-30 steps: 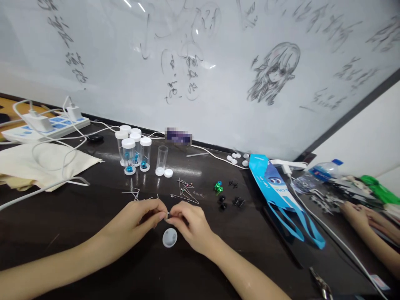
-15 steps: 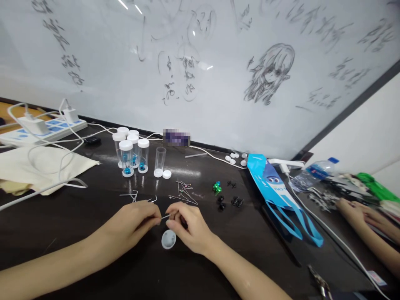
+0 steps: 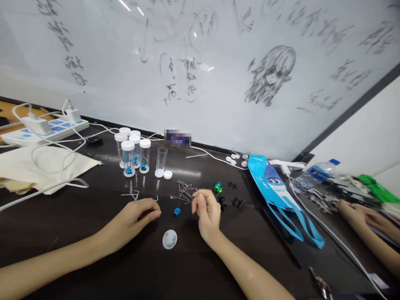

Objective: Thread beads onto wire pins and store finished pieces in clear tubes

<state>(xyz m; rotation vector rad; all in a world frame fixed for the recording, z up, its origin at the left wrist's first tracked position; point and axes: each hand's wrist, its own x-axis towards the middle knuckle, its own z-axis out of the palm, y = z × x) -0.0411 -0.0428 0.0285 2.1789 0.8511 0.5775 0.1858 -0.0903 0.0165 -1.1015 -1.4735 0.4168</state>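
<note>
My left hand (image 3: 137,216) rests on the dark table (image 3: 93,233) with thumb and fingers pinched on a thin pin. The pin's far end carries a small blue bead (image 3: 176,211), just right of the fingertips. My right hand (image 3: 208,213) is further right, its fingers curled into a pinch at the edge of a loose pile of pins (image 3: 186,189). What it pinches is too small to make out. A round white cap (image 3: 169,239) lies between my wrists.
Capped vials with blue beads (image 3: 133,152), an open vial (image 3: 161,160) and its cap (image 3: 168,174) stand behind. Green beads (image 3: 218,188) and black beads (image 3: 237,202) lie to the right, then a blue bag (image 3: 275,185). Another person's hands (image 3: 365,216) are at far right.
My hands were together over the white cap, both on the pin. The right hand has let go and moved right and away to the pin pile. The blue bead now shows.
</note>
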